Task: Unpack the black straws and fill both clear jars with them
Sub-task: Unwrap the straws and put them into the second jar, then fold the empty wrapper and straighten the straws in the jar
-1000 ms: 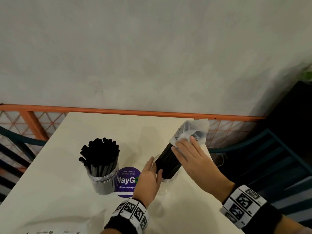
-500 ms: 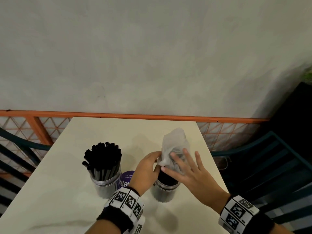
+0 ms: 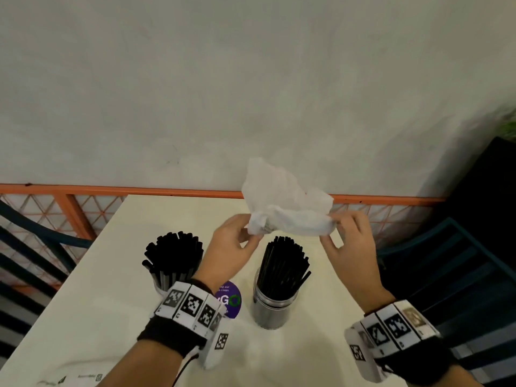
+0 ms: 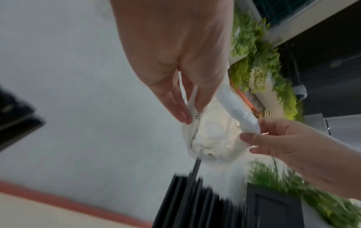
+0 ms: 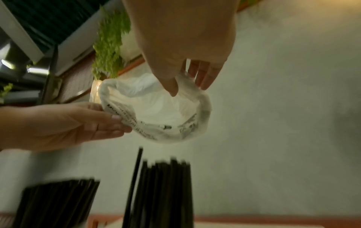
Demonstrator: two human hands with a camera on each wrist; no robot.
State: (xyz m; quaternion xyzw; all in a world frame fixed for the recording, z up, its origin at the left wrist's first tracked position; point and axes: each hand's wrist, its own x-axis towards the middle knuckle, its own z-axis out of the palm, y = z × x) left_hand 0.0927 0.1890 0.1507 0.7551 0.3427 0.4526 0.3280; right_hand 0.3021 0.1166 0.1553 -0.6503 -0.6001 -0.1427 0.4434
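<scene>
Two clear jars stand on the cream table [image 3: 111, 303], each packed with upright black straws: the left jar [image 3: 163, 283] partly behind my left wrist, the right jar [image 3: 272, 308] between my hands. Its straws [image 3: 283, 263] fan out just under an empty white plastic wrapper [image 3: 284, 210]. My left hand [image 3: 237, 244] pinches the wrapper's left edge and my right hand [image 3: 346, 236] pinches its right edge, holding its mouth open above the straws. In the wrist views the wrapper [image 4: 213, 135] [image 5: 160, 111] hangs open over the straw tips [image 5: 162, 185], with nothing inside it.
A round purple sticker [image 3: 230, 301] lies on the table between the jars. An orange railing [image 3: 111, 189] runs along the table's far edge before a grey wall. Dark slatted chairs [image 3: 460, 275] stand at both sides. Another flat wrapper [image 3: 75, 378] lies at the near left edge.
The wrapped bundle was tipped upright into the right jar, then both hands pulled the wrapper up off the straws. The straws now stand bare in the jar and the wrapper is held above them.
</scene>
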